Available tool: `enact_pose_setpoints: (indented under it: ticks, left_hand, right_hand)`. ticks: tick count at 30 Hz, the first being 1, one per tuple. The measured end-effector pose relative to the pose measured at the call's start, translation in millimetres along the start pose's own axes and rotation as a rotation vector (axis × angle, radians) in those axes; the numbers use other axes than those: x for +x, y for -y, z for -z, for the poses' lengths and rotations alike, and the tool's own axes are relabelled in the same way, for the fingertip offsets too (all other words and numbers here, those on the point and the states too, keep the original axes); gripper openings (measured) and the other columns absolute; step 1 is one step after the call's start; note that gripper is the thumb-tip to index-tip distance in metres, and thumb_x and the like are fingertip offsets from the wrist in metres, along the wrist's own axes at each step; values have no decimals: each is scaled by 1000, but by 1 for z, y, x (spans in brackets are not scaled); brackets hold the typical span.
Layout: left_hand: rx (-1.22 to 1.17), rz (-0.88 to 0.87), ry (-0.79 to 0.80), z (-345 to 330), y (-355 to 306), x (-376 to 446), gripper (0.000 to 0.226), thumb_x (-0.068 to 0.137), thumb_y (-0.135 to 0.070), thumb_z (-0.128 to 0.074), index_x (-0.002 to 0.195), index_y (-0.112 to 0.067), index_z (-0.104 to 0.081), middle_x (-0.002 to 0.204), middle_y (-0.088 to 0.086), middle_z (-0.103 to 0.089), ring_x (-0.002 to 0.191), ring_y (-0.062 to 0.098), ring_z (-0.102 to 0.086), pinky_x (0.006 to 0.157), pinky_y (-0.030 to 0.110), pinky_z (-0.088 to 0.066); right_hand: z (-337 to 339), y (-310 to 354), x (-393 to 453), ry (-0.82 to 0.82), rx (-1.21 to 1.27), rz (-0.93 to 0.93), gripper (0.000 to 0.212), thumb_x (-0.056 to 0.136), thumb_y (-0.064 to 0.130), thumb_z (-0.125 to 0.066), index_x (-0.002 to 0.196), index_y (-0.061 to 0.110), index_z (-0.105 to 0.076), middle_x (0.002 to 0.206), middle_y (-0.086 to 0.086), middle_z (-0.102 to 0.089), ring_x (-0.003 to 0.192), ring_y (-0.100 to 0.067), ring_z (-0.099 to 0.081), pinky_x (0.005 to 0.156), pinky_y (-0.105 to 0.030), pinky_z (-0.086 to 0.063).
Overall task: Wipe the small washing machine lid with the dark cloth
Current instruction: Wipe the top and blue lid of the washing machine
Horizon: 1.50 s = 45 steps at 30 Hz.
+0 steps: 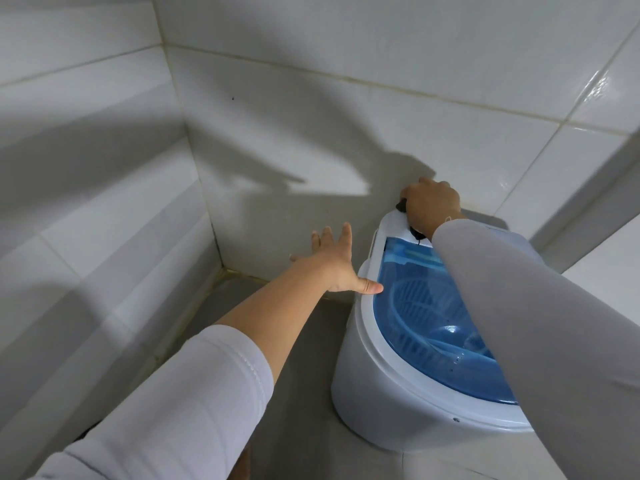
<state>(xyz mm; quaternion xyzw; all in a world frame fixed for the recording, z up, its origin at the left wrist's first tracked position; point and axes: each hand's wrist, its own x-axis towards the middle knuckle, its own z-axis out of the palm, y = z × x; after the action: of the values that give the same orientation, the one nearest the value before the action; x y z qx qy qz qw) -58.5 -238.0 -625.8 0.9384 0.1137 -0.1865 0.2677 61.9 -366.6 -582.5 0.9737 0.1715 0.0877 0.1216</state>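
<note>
A small white washing machine [367, 386] stands on the floor at the lower right, against the tiled wall. Its lid [429, 320] is clear blue plastic and lies closed, with a ribbed tub showing through. My right hand [431, 206] rests on the lid's far white edge, fingers closed over the dark cloth [415, 233], of which only small black bits show under the hand. My right sleeve covers much of the lid. My left hand [334, 261] hovers left of the machine, fingers spread and empty, thumb tip near the lid's left rim.
White tiled walls [311, 116] meet in a corner to the left of the machine. A grey floor [298, 358] runs along the wall base. A white ledge or wall face [606, 265] rises at the right behind the machine.
</note>
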Motion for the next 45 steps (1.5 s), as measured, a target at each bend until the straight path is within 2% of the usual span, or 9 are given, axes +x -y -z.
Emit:
enact_pose_setpoints:
  ticks: [4, 6, 11, 14, 16, 25, 34, 38, 45]
  left_hand:
    - [47, -22, -22, 2, 2, 0, 132, 66, -65, -72, 149, -27, 23, 160, 7, 23, 148, 30, 21, 116, 65, -8]
    - [88, -36, -19, 6, 2, 4, 135, 63, -66, -73, 149, -27, 23, 160, 7, 23, 148, 31, 21, 116, 64, -8]
    - [61, -55, -15, 20, -12, 16, 130, 67, -62, -73, 151, -21, 19, 161, 13, 16, 148, 35, 16, 121, 51, -8]
    - [59, -69, -95, 26, -23, 29, 122, 73, -59, -70, 152, -19, 14, 161, 14, 11, 149, 34, 12, 121, 50, -12]
    - [59, -60, -133, 25, -27, 42, 118, 75, -58, -69, 153, -19, 11, 162, 14, 9, 149, 33, 10, 119, 54, -15]
    - [170, -82, -154, 23, -39, 42, 110, 80, -52, -67, 153, -25, 11, 162, 7, 10, 150, 29, 10, 109, 70, -14]
    - [188, -96, -160, 22, -37, 42, 107, 83, -51, -65, 153, -26, 12, 162, 7, 12, 150, 29, 13, 109, 70, -10]
    - [186, -90, -159, 22, -38, 42, 107, 82, -51, -65, 152, -27, 13, 162, 6, 14, 149, 28, 14, 109, 70, -9]
    - [181, -76, -165, 21, -38, 40, 107, 83, -52, -64, 152, -28, 13, 162, 7, 15, 149, 28, 16, 110, 70, -8]
  right_hand:
    - [14, -33, -3, 37, 177, -21, 32, 90, 10, -49, 118, 13, -65, 119, -17, -60, 108, -39, -58, 84, -38, -48]
    - [26, -53, -6, 18, 268, -69, 39, 85, 6, -50, 119, 19, -64, 120, -18, -60, 108, -39, -58, 87, -38, -48]
    - [45, -82, -9, 3, 415, -170, 49, 83, 1, -45, 121, 24, -64, 120, -17, -62, 109, -37, -58, 84, -34, -46]
    - [38, -86, -11, 48, 416, -198, 48, 84, 3, -44, 122, 25, -64, 122, -16, -62, 111, -35, -57, 81, -30, -43]
    - [31, -83, -11, 77, 415, -197, 49, 84, 4, -43, 122, 26, -63, 123, -15, -61, 111, -35, -57, 80, -31, -43]
    - [10, -63, -4, 146, 390, -144, 46, 86, 5, -44, 123, 26, -63, 125, -15, -56, 111, -35, -57, 79, -29, -41]
    - [14, -49, -10, 119, 251, -68, 35, 88, 10, -47, 117, 13, -66, 117, -17, -62, 104, -35, -59, 78, -31, -43]
    - [18, -50, -15, 136, 244, -17, 40, 86, 5, -46, 118, 18, -66, 120, -16, -60, 108, -35, -57, 87, -33, -46]
    - [23, -47, -25, 188, 239, 97, 33, 86, 12, -50, 111, 19, -70, 114, -13, -64, 105, -34, -58, 79, -30, -40]
